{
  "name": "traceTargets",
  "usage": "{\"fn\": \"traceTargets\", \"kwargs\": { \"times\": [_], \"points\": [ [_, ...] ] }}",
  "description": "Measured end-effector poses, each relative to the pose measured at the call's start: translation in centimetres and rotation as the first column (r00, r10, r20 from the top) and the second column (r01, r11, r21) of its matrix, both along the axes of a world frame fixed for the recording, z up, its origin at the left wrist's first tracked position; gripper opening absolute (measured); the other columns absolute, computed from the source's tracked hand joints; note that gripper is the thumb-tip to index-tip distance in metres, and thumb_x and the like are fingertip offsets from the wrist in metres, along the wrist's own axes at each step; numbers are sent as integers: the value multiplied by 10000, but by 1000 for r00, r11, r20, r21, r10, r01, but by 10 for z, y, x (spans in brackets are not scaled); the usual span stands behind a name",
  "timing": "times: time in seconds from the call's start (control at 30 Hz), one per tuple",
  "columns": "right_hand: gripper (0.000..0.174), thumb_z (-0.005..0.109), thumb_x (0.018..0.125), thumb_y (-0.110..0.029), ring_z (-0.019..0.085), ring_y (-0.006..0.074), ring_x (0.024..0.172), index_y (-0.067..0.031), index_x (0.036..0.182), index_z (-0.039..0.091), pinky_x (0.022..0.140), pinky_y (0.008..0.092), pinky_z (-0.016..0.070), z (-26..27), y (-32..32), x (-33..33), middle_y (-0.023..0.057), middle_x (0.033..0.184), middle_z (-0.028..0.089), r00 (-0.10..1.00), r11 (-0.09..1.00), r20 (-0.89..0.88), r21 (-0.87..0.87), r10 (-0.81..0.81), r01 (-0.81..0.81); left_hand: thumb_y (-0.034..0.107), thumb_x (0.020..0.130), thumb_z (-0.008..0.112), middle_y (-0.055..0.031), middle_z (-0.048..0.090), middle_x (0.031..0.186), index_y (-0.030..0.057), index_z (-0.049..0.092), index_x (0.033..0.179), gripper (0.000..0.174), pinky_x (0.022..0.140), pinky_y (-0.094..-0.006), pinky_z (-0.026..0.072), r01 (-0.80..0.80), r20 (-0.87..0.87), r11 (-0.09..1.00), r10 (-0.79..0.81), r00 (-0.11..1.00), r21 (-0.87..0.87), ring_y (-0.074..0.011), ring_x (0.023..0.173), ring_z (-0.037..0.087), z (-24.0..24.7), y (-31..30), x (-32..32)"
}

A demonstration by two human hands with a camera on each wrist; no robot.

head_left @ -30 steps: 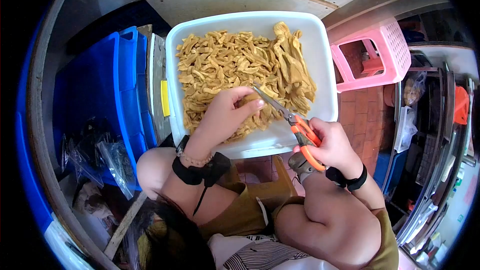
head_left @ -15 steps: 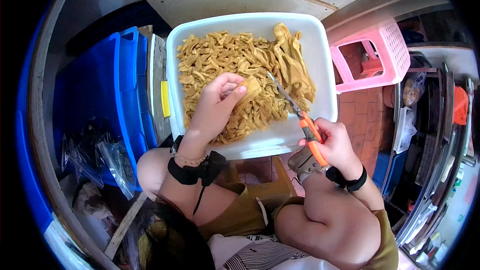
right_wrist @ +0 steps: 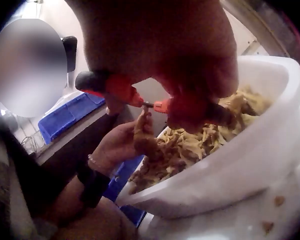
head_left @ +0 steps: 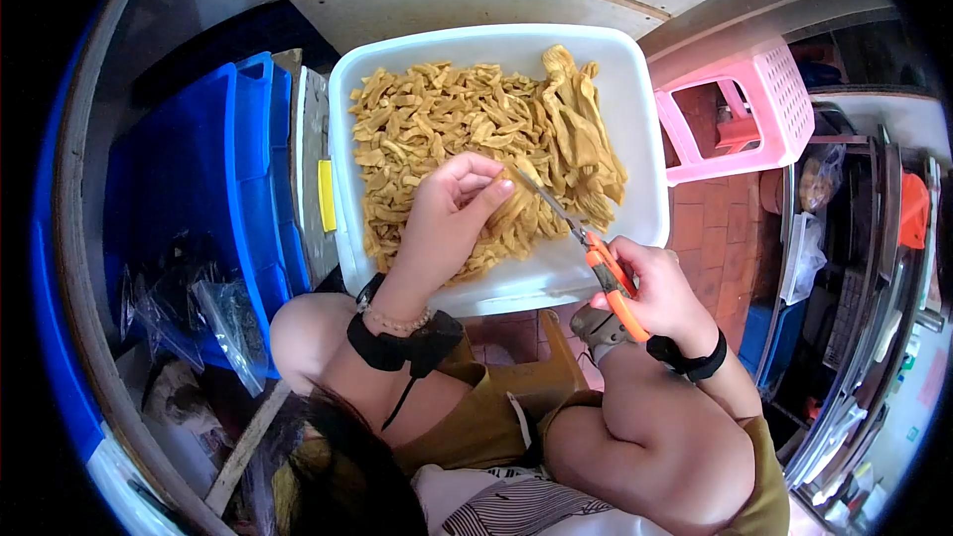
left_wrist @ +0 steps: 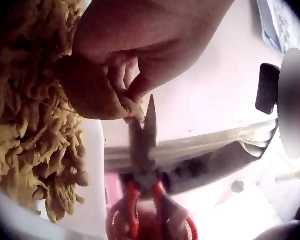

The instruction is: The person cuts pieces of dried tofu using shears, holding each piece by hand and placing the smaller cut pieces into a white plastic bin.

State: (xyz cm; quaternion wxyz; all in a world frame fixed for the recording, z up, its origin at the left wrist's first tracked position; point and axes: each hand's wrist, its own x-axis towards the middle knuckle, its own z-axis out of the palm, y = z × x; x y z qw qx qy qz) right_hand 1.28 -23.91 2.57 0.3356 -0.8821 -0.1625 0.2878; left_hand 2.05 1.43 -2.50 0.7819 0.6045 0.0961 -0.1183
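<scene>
My left hand (head_left: 447, 213) pinches a yellow-brown piece of what looks like pickled vegetable (left_wrist: 90, 90) between thumb and fingers, over a white tub (head_left: 647, 139). Orange-handled scissors (head_left: 617, 288) are gripped in my right hand (head_left: 650, 288), near the tub's front right corner. In the left wrist view the blades stand parted, their tips right at the end of the pinched piece. Cut strips (head_left: 427, 109) of the same stuff cover the left and middle of the tub. Longer uncut pieces (head_left: 581, 129) lie in a bunch on the right.
A pink plastic stool (head_left: 784, 109) stands on the tiled floor right of the tub. Stacked blue bins (head_left: 199, 179) are on the left, with clear plastic bags (head_left: 233, 323) in front. A rack of shelves (head_left: 844, 268) runs along the right. My knees are below the tub.
Half a second ago the scissors were drawn away from the left hand and the piece showed more. Now the blade tips are back at the left fingertips, with the left hand shifted slightly right.
</scene>
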Motion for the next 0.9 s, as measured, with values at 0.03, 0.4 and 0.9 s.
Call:
{"fn": "traceTargets", "kwargs": {
  "times": [0.03, 0.4, 0.9],
  "points": [
    [462, 801, 662, -362, 471, 191, 546, -23, 861, 557, 538, 296, 403, 1, 2, 0, 82, 616, 491, 1000, 1000, 24, 11, 10, -11, 90, 908, 597, -20, 641, 839, 2, 562, 983, 120, 654, -183, 430, 0, -1, 1000, 0, 1000, 0, -40, 748, 544, 0, -1, -1],
    [492, 806, 652, -383, 515, 252, 584, -18, 862, 552, 577, 325, 432, 8, 15, 8, 130, 648, 512, 993, 998, 110, -44, 45, -40, 29, 875, 629, -29, 650, 835, -13, 583, 952, 99, 655, -177, 461, -135, 178, 989, 124, 976, 52, -39, 751, 584, 11, -12, -13],
    [515, 835, 626, -379, 451, 230, 511, -15, 854, 552, 524, 322, 396, 10, 3, 13, 96, 601, 486, 968, 989, 207, -55, 145, -137, 51, 853, 655, -40, 668, 856, -7, 613, 918, 97, 681, -204, 458, 174, 6, 967, -178, 984, 185, -62, 770, 583, 20, 2, -10]
  ]
}}
